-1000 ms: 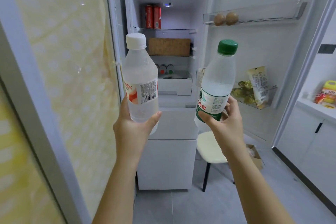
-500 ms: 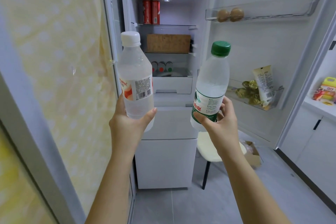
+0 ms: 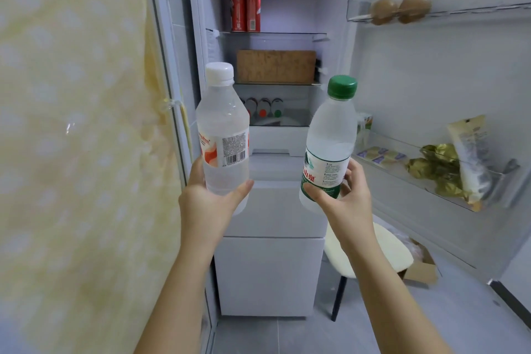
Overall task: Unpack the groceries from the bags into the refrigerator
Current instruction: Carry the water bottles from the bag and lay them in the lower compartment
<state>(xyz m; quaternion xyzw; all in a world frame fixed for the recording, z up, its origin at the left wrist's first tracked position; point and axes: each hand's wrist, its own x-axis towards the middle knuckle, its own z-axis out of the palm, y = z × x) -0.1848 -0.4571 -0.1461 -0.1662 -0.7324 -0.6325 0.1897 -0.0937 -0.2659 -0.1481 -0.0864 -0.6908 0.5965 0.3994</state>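
Grip | left hand [image 3: 207, 205] wraps white-capped bottle [image 3: 222, 123] | right hand [image 3: 349, 201] wraps green-capped bottle [image 3: 330, 135] (tilted)

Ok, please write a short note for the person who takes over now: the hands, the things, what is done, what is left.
Left hand grips the white-capped bottle, upright.
Right hand grips the green-capped bottle, slightly tilted.
Both are held before the open refrigerator, not yet inside.
Done: two red cans on the top shelf, brown box on the shelf below, packets in the lower door rack.
Left: put both bottles in. Bags are not in view.
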